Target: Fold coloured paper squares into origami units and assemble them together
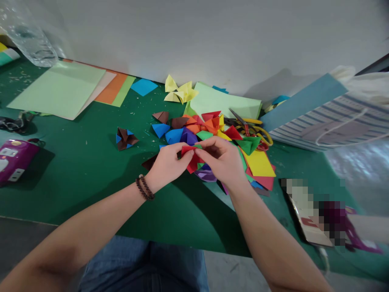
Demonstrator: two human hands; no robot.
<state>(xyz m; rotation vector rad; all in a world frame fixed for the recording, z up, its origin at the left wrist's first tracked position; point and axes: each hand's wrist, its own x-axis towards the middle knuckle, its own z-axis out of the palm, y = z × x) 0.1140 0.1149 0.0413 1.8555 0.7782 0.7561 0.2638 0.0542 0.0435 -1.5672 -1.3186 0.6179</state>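
Observation:
Between my two hands is a small folded paper piece point(192, 161), mostly red with a bit of green at its top. My left hand point(170, 164) pinches its left side between thumb and fingers. At the right side, my right hand point(221, 158) closes thumb and fingertips on the green and red edge; its other fingers curl partly out of sight. Just beyond and below the hands lies a pile of folded paper pieces point(190, 136) in blue, purple, orange, red, green and yellow. Apart to the left sits a brown and blue folded piece point(126, 138).
Coloured paper sheets point(60, 89) and a clear plastic bottle point(33, 42) lie at the back left. A purple power strip point(18, 160) is at left. Scissors point(243, 121), a striped paper bag point(328, 113) and a phone point(304, 215) are on the right of the green table point(100, 178).

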